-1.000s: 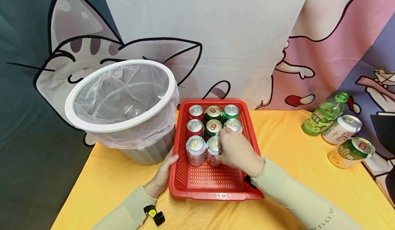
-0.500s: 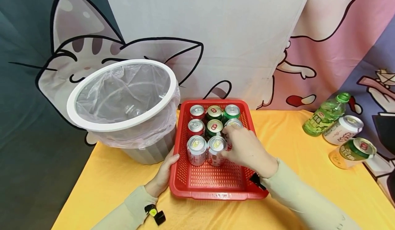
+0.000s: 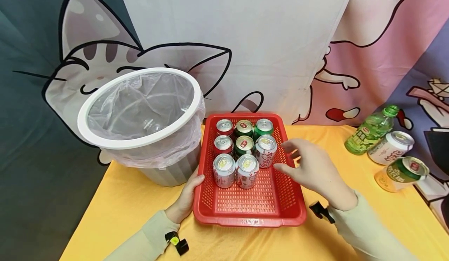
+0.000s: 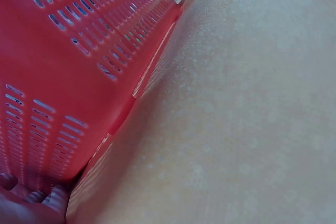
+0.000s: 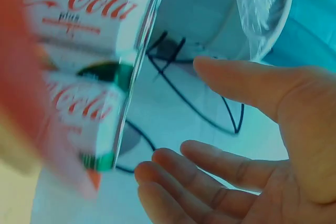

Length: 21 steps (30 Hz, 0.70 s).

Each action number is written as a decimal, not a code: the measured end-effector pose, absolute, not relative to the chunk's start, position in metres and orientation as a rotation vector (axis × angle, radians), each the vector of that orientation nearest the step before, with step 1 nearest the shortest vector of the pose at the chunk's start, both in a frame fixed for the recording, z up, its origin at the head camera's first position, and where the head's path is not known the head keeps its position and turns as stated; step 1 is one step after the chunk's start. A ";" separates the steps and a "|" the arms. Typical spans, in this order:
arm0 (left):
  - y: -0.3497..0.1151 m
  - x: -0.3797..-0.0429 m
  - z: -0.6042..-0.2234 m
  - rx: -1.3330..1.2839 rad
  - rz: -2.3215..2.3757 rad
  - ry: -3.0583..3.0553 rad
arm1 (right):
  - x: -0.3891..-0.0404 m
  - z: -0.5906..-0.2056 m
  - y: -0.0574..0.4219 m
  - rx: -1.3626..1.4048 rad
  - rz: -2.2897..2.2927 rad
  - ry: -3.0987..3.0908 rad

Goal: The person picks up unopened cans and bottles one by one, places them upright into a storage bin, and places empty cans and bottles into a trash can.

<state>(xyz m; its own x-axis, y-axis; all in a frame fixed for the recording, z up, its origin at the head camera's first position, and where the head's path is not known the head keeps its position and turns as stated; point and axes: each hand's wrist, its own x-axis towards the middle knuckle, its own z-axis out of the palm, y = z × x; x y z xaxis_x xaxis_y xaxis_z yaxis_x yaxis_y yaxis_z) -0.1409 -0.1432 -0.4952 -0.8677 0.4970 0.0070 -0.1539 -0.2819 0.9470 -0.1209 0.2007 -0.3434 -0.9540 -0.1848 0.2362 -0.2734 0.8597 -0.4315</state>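
A red plastic basket [image 3: 245, 221] lies on the yellow cloth with several upright drink cans standing in rows at its back and middle. My left hand [image 3: 185, 199] holds its left side, thumb at the rim; in the left wrist view the fingertips [image 4: 55, 198] show against the perforated wall. Just beyond the right rim my right hand [image 3: 313, 167] hovers with thumb and fingers spread and nothing between them. Nearest to it stands a white Coca-Cola can [image 3: 266, 152]. Two more white cans form the front row, one a Coca-Cola can [image 3: 247, 171], beside another white can [image 3: 224, 170].
A grey bin [image 3: 172, 171] with a white rim and clear liner stands left of the basket, a clear bottle [image 3: 151, 126] inside. At the right lie a green bottle [image 3: 370, 131], a white can [image 3: 390, 147] and a green-and-orange can [image 3: 401, 174]. A printed curtain [image 3: 266, 58] hangs behind.
My right hand has let go of the white Coca-Cola can at the right of the middle row and moved right, past the basket's rim. My left hand stays on the basket.
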 end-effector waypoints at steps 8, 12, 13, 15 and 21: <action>-0.143 -0.140 -0.496 0.418 2.196 1.568 | -0.101 -0.356 0.256 0.260 0.629 -2.627; -0.143 -0.140 -0.496 0.421 2.196 1.566 | -0.092 -0.363 0.290 0.117 0.612 -2.556; -0.143 -0.140 -0.496 0.424 2.194 1.566 | -0.090 -0.364 0.298 0.062 0.599 -2.555; -0.144 -0.140 -0.497 0.428 2.191 1.567 | -0.087 -0.367 0.315 -0.060 0.573 -2.568; -0.144 -0.141 -0.497 0.437 2.193 1.556 | -0.079 -0.379 0.364 -0.359 0.520 -2.599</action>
<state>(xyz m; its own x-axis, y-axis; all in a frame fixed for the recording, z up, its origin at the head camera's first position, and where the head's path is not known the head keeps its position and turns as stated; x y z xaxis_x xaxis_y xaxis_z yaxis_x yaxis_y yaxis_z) -0.1413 -0.1435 -0.4971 -0.8649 0.5017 0.0159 -0.1506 -0.2896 0.9452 -0.0786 0.3644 -0.3787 -0.8590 0.3344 0.3877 0.1593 0.8943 -0.4182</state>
